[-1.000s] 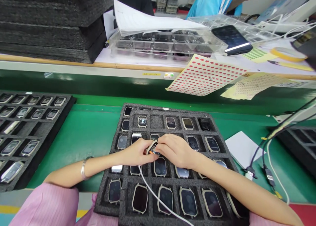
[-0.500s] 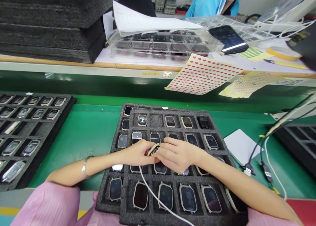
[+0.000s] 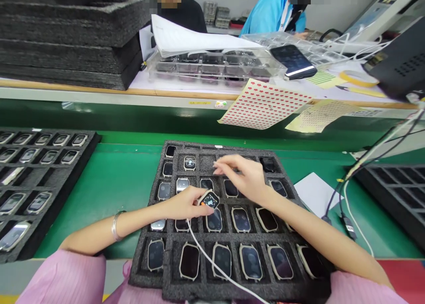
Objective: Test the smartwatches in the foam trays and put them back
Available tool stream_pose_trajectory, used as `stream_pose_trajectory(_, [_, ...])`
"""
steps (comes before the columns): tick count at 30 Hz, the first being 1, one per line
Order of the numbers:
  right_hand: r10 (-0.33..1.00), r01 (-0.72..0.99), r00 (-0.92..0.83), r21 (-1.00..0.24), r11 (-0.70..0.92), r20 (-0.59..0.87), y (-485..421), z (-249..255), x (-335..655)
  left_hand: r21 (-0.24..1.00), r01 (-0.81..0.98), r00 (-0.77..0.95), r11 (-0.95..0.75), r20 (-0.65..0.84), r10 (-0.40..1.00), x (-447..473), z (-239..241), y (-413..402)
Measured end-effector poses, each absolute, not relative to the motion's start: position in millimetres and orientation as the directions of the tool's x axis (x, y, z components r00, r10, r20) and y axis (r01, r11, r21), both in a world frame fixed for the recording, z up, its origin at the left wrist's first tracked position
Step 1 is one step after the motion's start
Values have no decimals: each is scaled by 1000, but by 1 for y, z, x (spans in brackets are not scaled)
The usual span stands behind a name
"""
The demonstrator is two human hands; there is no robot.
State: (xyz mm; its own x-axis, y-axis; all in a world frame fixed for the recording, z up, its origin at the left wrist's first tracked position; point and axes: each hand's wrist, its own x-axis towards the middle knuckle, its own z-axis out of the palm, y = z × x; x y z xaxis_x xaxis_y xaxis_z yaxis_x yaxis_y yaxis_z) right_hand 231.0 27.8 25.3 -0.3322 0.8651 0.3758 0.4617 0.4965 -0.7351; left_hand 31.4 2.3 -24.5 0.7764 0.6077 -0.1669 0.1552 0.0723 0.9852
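Observation:
My left hand (image 3: 190,203) grips a smartwatch (image 3: 210,201) without a strap, its screen lit with a dial, between thumb and fingers. A white cable (image 3: 204,260) comes out from under this hand and runs toward the front edge; its join is hidden. My right hand (image 3: 245,176) hovers above the upper middle of a black foam tray (image 3: 245,290), fingers loosely bent, nothing visible in them. Watches sit face up in the tray's pockets, one with a lit dial (image 3: 190,163) in the back row. This tray lies over another foam tray, whose left column shows.
More foam trays lie at left (image 3: 63,193) and right (image 3: 395,197). White paper (image 3: 314,193) and black cables (image 3: 347,226) are right of my tray. The shelf behind holds stacked foam (image 3: 66,51), clear plastic trays (image 3: 212,69) and a phone (image 3: 294,61). Two people are beyond.
My right hand has come off the watch and moved up and right over the tray. The watch in my left hand now faces up, showing its lit screen.

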Motion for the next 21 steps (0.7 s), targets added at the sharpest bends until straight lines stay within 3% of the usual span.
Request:
stream_pose_trajectory(3, [940, 288, -241, -907, 308, 242, 54, 20, 231, 979, 139, 779, 147, -199, 594, 30, -27, 2])
stream_pose_trajectory(6, [948, 231, -271, -945, 231, 166, 78, 15, 234, 981, 129, 778, 147, -192, 598, 30, -28, 1])
stream_pose_trajectory(13, [953, 287, -221, -920, 268, 209, 131, 0, 236, 985, 136, 779, 105, -172, 603, 30, -31, 0])
stream_pose_trajectory(21, [950, 576, -149, -756, 310, 275, 195, -24, 250, 985, 158, 779, 65, -165, 605, 31, -31, 2])
